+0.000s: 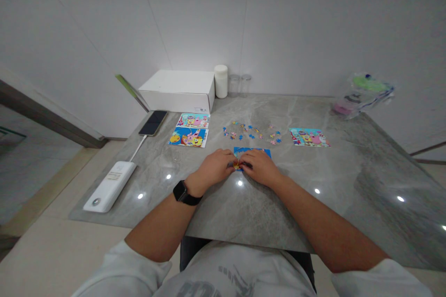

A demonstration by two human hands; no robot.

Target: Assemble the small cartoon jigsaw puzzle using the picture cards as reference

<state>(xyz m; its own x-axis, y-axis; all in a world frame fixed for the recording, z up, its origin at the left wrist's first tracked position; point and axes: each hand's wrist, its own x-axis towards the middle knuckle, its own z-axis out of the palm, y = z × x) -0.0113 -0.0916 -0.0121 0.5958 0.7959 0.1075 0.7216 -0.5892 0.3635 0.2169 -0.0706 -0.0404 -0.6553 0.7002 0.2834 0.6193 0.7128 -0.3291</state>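
Observation:
My left hand (pixel 219 166) and my right hand (pixel 262 167) meet at the table's near middle, fingers curled and fingertips pinched close together. Between the fingertips shows a small yellow-orange jigsaw piece (pixel 237 165), mostly covered by the fingers. Beneath and just behind the hands lies a blue puzzle board (pixel 256 151), partly hidden by the right hand. Farther back, loose jigsaw pieces (pixel 251 136) are scattered in a loose band. A black smartwatch (pixel 181 191) sits on my left wrist.
Two cartoon picture cards (pixel 190 137) lie at the left and another cartoon card (pixel 309 138) at the right. A phone (pixel 153 123) is cabled to a white power bank (pixel 110 186). Behind stand a white box (pixel 177 90), a white bottle (pixel 220 81), glasses (pixel 245 85) and a plastic bag (pixel 364 95).

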